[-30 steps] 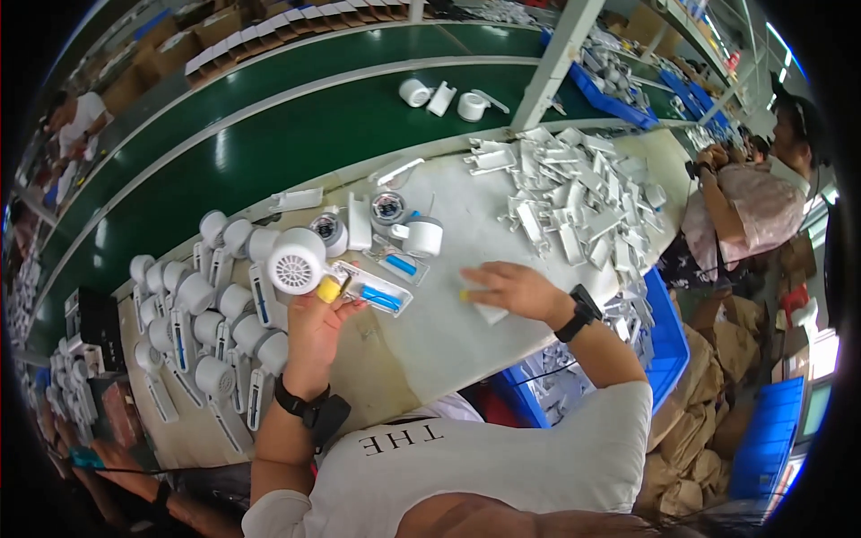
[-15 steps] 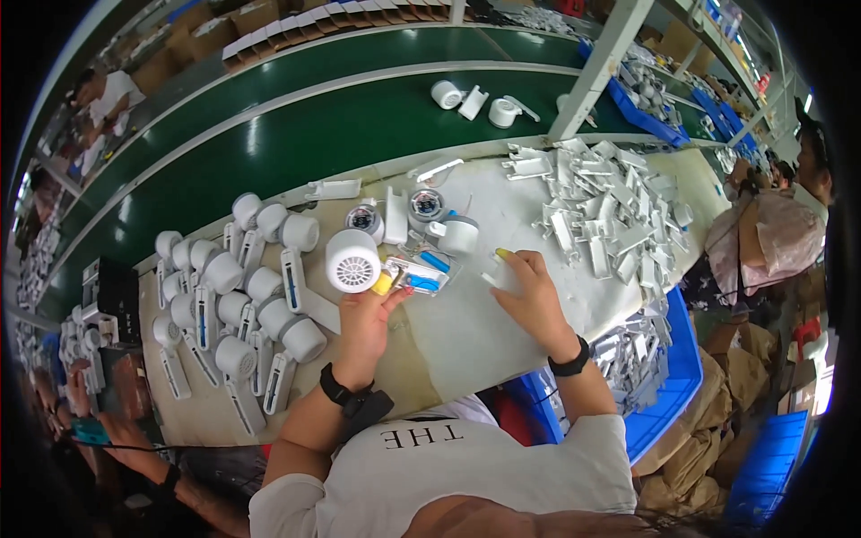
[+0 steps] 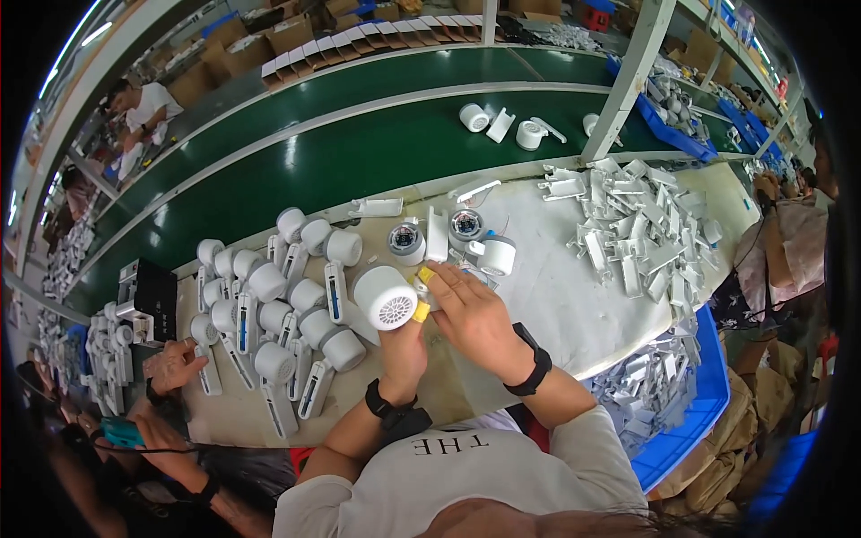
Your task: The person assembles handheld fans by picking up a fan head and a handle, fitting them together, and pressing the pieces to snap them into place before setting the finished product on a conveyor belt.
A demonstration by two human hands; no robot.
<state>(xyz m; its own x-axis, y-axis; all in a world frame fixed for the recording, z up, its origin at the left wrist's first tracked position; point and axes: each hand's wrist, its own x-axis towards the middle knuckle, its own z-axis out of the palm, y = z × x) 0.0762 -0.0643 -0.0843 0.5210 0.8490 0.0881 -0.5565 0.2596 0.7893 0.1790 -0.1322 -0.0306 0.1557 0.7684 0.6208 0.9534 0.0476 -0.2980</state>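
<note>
A white appliance with a round grille head (image 3: 386, 298) is in my left hand (image 3: 404, 359), whose fingers close round it from below. My right hand (image 3: 480, 327) comes in from the right, fingers bent together over the joint beside the head, covering most of the handle. Yellow wraps show on fingers of both hands. Just beyond stand two round heads with their insides showing, an open head (image 3: 406, 240) and a second open head (image 3: 466, 226). Between them is a white handle shell (image 3: 437, 235). A closed white head (image 3: 496, 256) lies to their right.
Several assembled appliances (image 3: 269, 280) crowd the table's left, where another person's hand (image 3: 175, 366) rests at the edge. White shell pieces (image 3: 628, 229) are heaped right. A blue bin (image 3: 717, 394) of parts stands below the right edge. The green conveyor (image 3: 359, 148) runs behind; a post (image 3: 632, 81) rises there.
My right hand has moved left from over the bare tabletop onto the appliance in my left hand. The view has shifted, and another person's hand has come to the table's left edge.
</note>
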